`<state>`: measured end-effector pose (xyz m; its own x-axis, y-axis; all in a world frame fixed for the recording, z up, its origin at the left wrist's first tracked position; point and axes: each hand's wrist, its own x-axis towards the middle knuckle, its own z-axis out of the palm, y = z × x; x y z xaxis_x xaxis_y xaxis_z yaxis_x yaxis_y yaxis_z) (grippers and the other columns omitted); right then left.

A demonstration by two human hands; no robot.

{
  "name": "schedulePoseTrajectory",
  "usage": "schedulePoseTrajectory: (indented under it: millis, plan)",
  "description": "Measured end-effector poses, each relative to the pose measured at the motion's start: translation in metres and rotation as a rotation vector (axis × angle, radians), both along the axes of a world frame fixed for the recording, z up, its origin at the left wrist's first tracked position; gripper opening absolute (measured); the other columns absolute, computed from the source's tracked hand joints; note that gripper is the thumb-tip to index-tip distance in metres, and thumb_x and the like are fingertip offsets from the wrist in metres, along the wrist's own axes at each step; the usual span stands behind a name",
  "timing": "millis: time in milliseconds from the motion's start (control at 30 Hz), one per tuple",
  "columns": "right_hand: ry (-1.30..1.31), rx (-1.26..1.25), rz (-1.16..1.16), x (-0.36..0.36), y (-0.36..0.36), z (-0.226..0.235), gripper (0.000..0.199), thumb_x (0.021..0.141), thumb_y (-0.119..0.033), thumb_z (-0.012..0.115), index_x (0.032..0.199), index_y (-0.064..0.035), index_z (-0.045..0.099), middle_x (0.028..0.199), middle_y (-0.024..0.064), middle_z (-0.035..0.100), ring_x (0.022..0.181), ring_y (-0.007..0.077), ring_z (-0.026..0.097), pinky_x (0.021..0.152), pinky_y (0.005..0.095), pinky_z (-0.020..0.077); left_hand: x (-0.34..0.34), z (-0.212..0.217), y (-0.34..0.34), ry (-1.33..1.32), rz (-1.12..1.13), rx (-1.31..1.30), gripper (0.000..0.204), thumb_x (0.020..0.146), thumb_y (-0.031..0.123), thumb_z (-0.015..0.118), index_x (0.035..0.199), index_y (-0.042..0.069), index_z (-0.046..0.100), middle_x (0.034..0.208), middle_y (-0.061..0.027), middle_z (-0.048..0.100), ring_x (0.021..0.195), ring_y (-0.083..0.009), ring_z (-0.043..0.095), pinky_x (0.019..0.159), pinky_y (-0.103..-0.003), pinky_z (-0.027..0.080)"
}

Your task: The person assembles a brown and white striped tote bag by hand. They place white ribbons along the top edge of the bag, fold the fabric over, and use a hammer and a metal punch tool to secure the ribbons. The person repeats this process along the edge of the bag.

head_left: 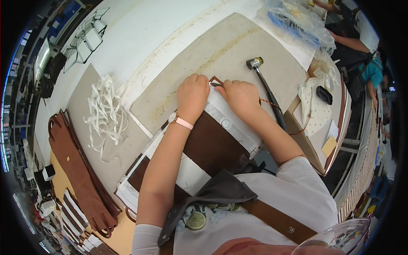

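A brown and white panel (219, 137), perhaps a bag part, lies across the near edge of the grey work board and reaches toward my body. At its far corner, trimmed in brown, my left hand (193, 97) is closed with the fingers curled on the edge. My right hand (241, 97) pinches a small dark pointed tool (216, 84) whose tip meets that corner, close to the left fingers. An orange and dark twisted cord (267, 102) trails from under the right hand; most of the tool is hidden in the fingers.
A hammer (267, 87) lies right of my right hand on the grey board (187, 55). Left are tangled white ribbon (106, 112) and stacked brown strap pieces (80, 170). A box (304, 142) stands at right, plastic bags (293, 27) beyond. Another person (361, 34) works at far right.
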<state>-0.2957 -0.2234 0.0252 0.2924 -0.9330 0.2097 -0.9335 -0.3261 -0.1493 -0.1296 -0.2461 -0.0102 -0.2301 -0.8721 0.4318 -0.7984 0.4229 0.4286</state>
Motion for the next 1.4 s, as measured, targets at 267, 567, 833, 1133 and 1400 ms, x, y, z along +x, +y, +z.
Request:
schedulePoseTrajectory:
  millis: [267,567,833,1133,1400]
  plan:
    - [0.050,0.036,-0.008,0.001,0.003,0.003,0.033,0.093,-0.038,0.062,0.076,-0.0086,0.064,0.064,0.0065,0.065,0.059,0.0230,0.066,0.054,0.0359,0.0497,-0.006,-0.005,-0.002,0.047,0.046,-0.018,0.006,0.083,0.010,0.065,0.081,0.006,0.062,0.078,-0.0104,0.061,0.074,-0.0296,0.062,0.067,-0.041,0.050]
    - [0.054,0.108,-0.039,0.004,0.003,0.007,0.034,0.094,-0.039,0.059,0.079,-0.0087,0.065,0.068,0.0061,0.066,0.063,0.0221,0.067,0.056,0.0352,0.0508,0.001,0.002,0.002,0.116,-0.001,0.065,0.006,0.085,0.012,0.066,0.088,0.006,0.066,0.083,-0.0095,0.063,0.078,-0.0309,0.062,0.069,-0.042,0.050]
    - [0.041,0.110,-0.057,0.005,0.001,0.005,0.035,0.094,-0.040,0.060,0.080,-0.0085,0.065,0.068,0.0068,0.067,0.064,0.0228,0.068,0.056,0.0366,0.0519,0.002,0.004,0.014,0.157,-0.019,0.061,0.011,0.083,0.006,0.069,0.094,0.004,0.069,0.087,-0.0118,0.063,0.086,-0.0327,0.060,0.076,-0.042,0.049]
    - [0.018,0.084,-0.036,-0.001,-0.007,0.000,0.035,0.091,-0.040,0.063,0.079,-0.0073,0.066,0.066,0.0090,0.066,0.063,0.0251,0.067,0.056,0.0376,0.0515,0.004,0.000,0.013,0.148,-0.043,0.029,0.014,0.082,0.006,0.070,0.095,0.005,0.072,0.087,-0.0120,0.063,0.085,-0.0328,0.060,0.076,-0.042,0.049]
    - [-0.014,-0.057,-0.218,-0.039,-0.001,0.037,0.037,0.090,-0.042,0.065,0.081,-0.0059,0.065,0.073,0.0138,0.068,0.069,0.0319,0.068,0.062,0.0420,0.0520,0.009,0.022,0.019,-0.235,-0.113,0.070,0.016,0.086,0.012,0.063,0.097,0.007,0.073,0.100,-0.0096,0.063,0.096,-0.0280,0.059,0.082,-0.039,0.047]
